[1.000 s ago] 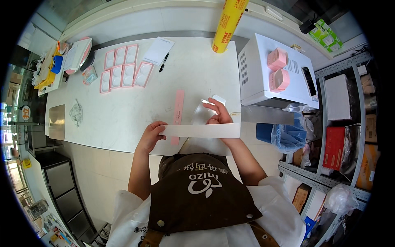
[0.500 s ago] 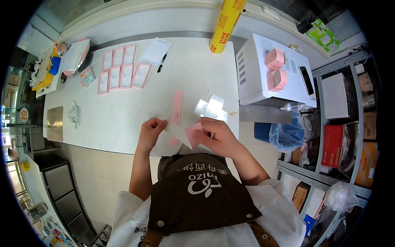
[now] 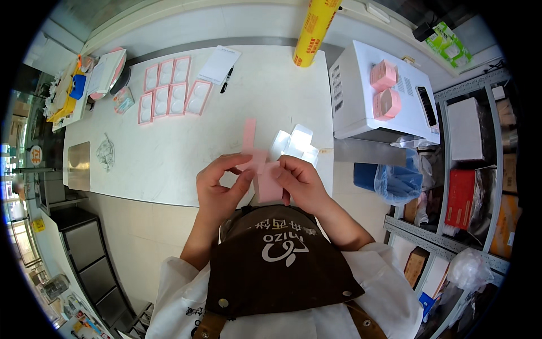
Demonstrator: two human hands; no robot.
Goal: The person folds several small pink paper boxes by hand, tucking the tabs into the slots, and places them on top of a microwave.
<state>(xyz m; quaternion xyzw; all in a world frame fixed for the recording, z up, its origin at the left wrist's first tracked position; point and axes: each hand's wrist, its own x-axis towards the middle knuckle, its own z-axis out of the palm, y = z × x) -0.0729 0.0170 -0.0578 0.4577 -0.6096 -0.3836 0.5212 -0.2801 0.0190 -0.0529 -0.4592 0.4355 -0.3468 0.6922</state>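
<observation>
Just above the table's near edge, a folded pink card strip [image 3: 267, 188] is between my two hands. My left hand [image 3: 217, 183] pinches its left part between thumb and fingers. On its right side, my right hand [image 3: 305, 179] grips it with thumb and fingers. Behind them another pink strip [image 3: 249, 133] lies flat on the table, its near part hidden by my left hand and the folded strip. Close beyond my right hand is a white unfolded carton piece [image 3: 299, 139] with glossy flaps.
Several pink-edged trays [image 3: 145, 107] lie at the back left, beside a white sheet [image 3: 220, 63] and a black pen [image 3: 227, 79]. A yellow roll [image 3: 312, 34] stands at the back. Right of the table, a white microwave [image 3: 353, 99] carries two pink card bands [image 3: 387, 104].
My left hand has moved right, toward my right hand. The strip, stretched out between the hands before, is now folded over with its pink side showing.
</observation>
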